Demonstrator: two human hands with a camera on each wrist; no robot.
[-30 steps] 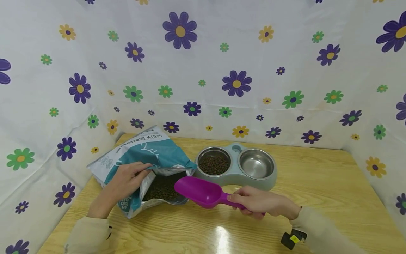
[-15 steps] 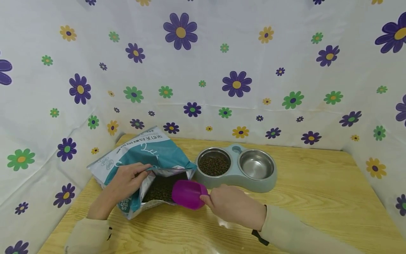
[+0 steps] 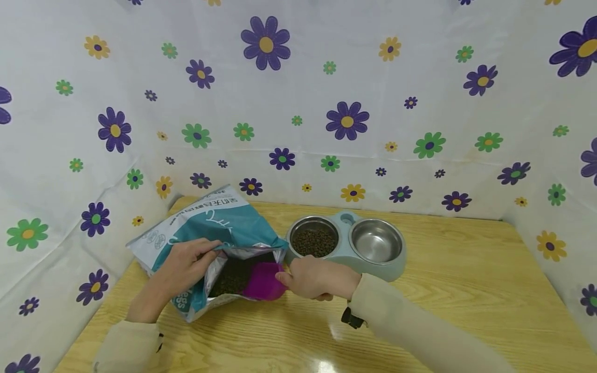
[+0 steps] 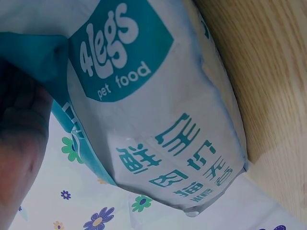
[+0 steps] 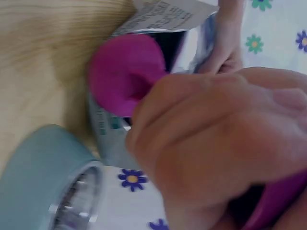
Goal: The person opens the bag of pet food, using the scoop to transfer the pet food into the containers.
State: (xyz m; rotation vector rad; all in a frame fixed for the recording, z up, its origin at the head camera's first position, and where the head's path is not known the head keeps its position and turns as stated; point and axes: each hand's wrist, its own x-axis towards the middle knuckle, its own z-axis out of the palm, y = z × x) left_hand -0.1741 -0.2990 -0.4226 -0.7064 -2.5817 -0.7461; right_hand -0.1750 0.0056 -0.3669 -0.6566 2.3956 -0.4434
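Observation:
A teal and white pet food bag [image 3: 224, 220] lies on its side with its mouth held wide, brown kibble [image 3: 228, 280] inside. My left hand [image 3: 184, 269] pinches the upper edge of that mouth. In my right hand [image 3: 317, 278] is the handle of a magenta scoop [image 3: 266, 282], whose bowl reaches into the bag's opening; its front end is hidden inside. The right wrist view shows the fingers curled round the handle and the back of the scoop [image 5: 127, 72] at the bag's mouth. Printed lettering fills the bag [image 4: 144, 120] in the left wrist view.
A light blue double feeder [image 3: 345, 254] stands right of the bag, just behind my right hand. Its left steel bowl holds kibble [image 3: 313, 241]; the right steel bowl [image 3: 375, 241] shows bare metal. Flowered cloth [image 3: 298, 103] encloses the wooden table [image 3: 457, 290].
My right hand has moved left with the scoop, turning it over on the way, so its bowl now sits inside the bag's mouth. The left hand keeps its hold on the bag.

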